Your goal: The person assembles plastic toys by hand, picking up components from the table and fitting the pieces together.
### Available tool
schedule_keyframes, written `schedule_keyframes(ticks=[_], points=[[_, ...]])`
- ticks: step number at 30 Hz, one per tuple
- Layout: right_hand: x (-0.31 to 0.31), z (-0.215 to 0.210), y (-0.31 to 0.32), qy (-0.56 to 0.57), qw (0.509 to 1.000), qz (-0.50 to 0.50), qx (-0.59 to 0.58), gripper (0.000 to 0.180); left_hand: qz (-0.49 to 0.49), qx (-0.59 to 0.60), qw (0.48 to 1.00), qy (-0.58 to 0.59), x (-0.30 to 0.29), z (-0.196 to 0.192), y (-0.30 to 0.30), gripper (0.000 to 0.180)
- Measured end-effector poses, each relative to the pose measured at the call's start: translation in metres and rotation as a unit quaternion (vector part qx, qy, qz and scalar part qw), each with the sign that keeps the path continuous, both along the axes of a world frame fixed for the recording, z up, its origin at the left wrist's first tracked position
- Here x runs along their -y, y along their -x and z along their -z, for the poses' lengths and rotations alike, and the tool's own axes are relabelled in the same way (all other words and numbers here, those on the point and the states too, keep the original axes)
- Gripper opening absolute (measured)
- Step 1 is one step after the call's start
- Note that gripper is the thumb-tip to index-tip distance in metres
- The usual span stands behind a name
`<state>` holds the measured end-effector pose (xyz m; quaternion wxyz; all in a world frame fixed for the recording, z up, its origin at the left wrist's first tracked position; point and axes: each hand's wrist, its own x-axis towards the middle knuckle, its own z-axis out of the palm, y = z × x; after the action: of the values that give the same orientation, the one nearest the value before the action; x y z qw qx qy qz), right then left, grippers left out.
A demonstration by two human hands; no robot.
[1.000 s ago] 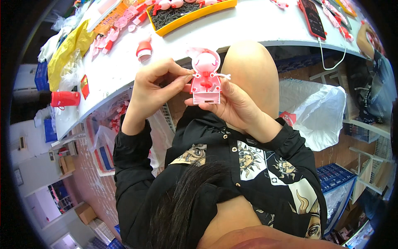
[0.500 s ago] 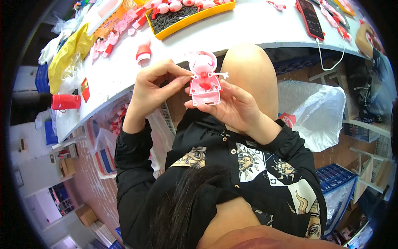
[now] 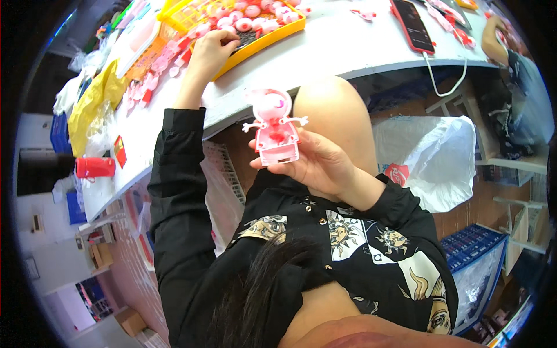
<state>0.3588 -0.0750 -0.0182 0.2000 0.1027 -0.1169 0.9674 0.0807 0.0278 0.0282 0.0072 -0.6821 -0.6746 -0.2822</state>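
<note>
My right hand (image 3: 325, 159) grips a pink plastic toy figure (image 3: 277, 132) by its lower right side, above my lap. The figure has a round head, two small white arms spread outward and red parts inside its open body. At the table, my left hand (image 3: 213, 53) dips its fingertips in a pinch into a yellow tray (image 3: 261, 47) of small dark screws (image 3: 246, 38). Whatever those fingertips hold is too small to make out. Round pink heads (image 3: 243, 24) lie over the screws in the tray.
Pink and red toy parts (image 3: 142, 87) lie on the white table's left side, near a yellow bag (image 3: 96, 107). A phone (image 3: 412, 26) with a white cable (image 3: 462, 78) rests at the right. A white plastic bag (image 3: 441, 162) stands beside my knee. Another person's arm (image 3: 493, 40) shows far right.
My left hand has let go of the figure's arm and moved up and away to the tray. My right hand still holds the figure, which now has both white arms in view.
</note>
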Motion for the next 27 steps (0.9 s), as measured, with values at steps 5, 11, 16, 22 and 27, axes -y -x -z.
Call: schedule_keyframes(ticks=[5, 11, 16, 22, 27], points=[[0.001, 0.001, 0.003, -0.015, 1.0, 0.001, -0.006, 0.045, -0.025, -0.085, 0.994, 0.065, -0.017, 0.001, 0.003, 0.016], [0.0, 0.002, -0.001, 0.016, 0.999, -0.017, -0.023, 0.036, -0.027, -0.098, 0.991, 0.084, -0.026, -0.001, 0.001, 0.015], [0.001, 0.008, 0.001, 0.008, 0.999, -0.017, -0.028, 0.042, -0.049, -0.034, 0.998, 0.033, -0.019, -0.006, -0.004, 0.017], [0.004, 0.003, 0.003, -0.001, 1.0, -0.023, -0.018, 0.045, -0.026, 0.107, 0.994, -0.023, 0.007, -0.016, 0.001, 0.022], [0.001, 0.005, 0.0, -0.013, 1.0, -0.004, -0.014, 0.046, 0.072, 0.271, 0.95, -0.14, 0.097, -0.059, -0.082, 0.017]])
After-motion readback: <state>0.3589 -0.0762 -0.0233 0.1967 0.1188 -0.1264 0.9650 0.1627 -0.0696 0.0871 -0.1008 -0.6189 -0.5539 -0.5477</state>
